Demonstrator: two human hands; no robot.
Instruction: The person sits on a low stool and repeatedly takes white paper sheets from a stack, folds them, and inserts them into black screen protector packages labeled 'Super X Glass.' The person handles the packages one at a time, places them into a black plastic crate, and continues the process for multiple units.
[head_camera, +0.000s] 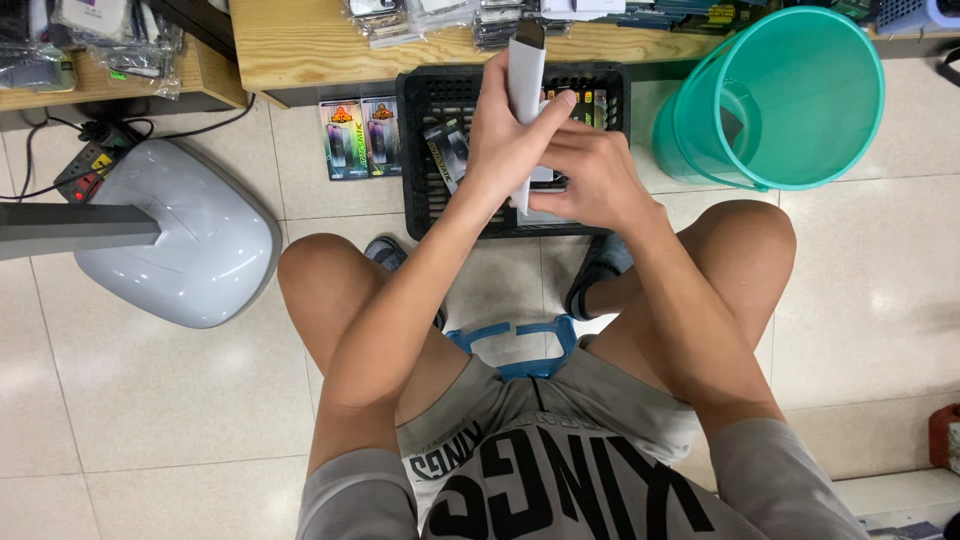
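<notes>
Tiled floor under a wooden worktop (300, 45), I've got my left hand (510, 140) with fingers wrapped round a slim white box (526, 100) above the black crate (415, 150), right hand (595, 175) pinching its lower end; best keep it steady, grip firm.

Tiled floor (880, 300): black crate (415, 150), green bin (780, 100), two packets (358, 138)

floor tiles (880, 300): glossy, smooth ceramic | beside them, crate (415, 150): matt black plastic lattice | bin (790, 100): translucent teal plastic | shelf (300, 45) above crate: pale wood grain
</notes>
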